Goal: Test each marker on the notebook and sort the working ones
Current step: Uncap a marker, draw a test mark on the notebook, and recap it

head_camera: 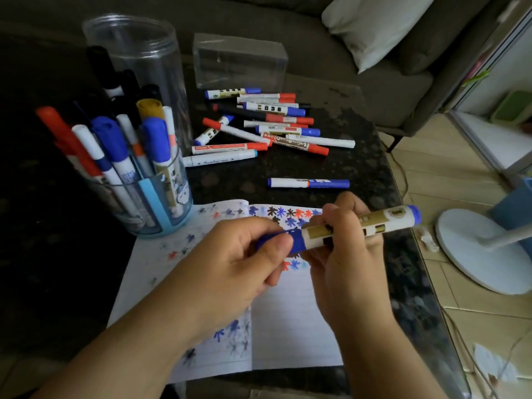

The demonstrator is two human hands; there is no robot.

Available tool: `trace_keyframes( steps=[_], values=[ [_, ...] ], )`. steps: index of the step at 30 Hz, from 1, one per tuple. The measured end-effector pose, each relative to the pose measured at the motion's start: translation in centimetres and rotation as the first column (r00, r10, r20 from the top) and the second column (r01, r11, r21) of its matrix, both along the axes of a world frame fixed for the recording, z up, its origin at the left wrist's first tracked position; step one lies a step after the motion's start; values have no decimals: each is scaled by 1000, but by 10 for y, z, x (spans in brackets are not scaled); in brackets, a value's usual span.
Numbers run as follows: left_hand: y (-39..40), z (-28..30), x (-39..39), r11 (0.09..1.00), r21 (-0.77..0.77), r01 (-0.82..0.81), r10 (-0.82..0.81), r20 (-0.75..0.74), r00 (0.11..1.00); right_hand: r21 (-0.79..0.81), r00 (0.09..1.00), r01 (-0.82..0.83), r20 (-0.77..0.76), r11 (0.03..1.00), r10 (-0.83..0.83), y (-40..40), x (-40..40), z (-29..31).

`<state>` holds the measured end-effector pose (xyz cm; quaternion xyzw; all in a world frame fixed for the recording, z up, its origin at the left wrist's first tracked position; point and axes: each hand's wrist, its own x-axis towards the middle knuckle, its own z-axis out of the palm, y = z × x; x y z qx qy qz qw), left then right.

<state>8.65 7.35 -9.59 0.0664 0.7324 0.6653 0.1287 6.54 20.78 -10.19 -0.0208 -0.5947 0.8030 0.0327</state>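
Over the open notebook (290,318), which carries many blue, red and black test marks, I hold a blue-and-white marker (394,218) almost level. My right hand (345,254) grips its white barrel. My left hand (244,260) pinches the blue cap (296,240) at the marker's left end. A blue cup (172,208) at the left holds several upright markers. A loose pile of markers (267,125) lies on the dark table behind the notebook, and a single blue marker (308,183) lies apart just beyond the page.
A tall clear jar (138,56) stands behind the cup, and a clear plastic box (239,60) sits at the back. The table's right edge (414,254) drops to a tiled floor with a white fan base (475,254). A sofa with a cushion (371,24) is behind.
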Motion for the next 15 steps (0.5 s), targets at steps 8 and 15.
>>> trace_keyframes(
  steps=[8, 15],
  values=[
    [-37, -4, -3, 943, -178, -281, 264, -112, 958, 51, 957, -65, 285, 997, 48, -28, -2, -10],
    [-64, 7, 2, 811, -321, -488, 397, -310, 864, 848, 917, 15, -224, 530, 331, -33, -7, 13]
  ],
)
